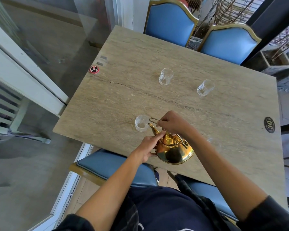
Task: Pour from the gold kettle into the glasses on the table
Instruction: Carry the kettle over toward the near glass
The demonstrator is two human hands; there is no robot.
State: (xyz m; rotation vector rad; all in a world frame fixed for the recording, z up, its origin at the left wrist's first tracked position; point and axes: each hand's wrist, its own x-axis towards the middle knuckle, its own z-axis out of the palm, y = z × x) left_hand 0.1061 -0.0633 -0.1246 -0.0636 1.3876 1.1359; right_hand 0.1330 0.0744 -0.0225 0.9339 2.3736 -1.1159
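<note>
The gold kettle (174,150) is held tipped over the near edge of the table (123,52), its long axis running from the rounded belly nearest the person up and leftward to the spout, whose tip sits right at the rim of the nearest glass (141,123). The right hand (171,123) is closed around the thin wire handle, fingers curled together and pinching it above the lid, so it carries the weight. The left hand (148,146) steadies from the other side: its fingers rest against the lid area and the base of the spout, thumb under the kettle's flank, loosely wrapped rather than spread. The glass lies just ahead and to the left of both hands, nearer the left one, directly in line with the spout, so a further tilt along that same axis looks like all the pour calls for. Whether liquid is already flowing cannot be told; the glass looks clear. Two more glasses, a left far glass (165,77) and a right far glass (205,87), stand well apart across the table, and another glass (214,144) shows faintly just beyond the right forearm.
</note>
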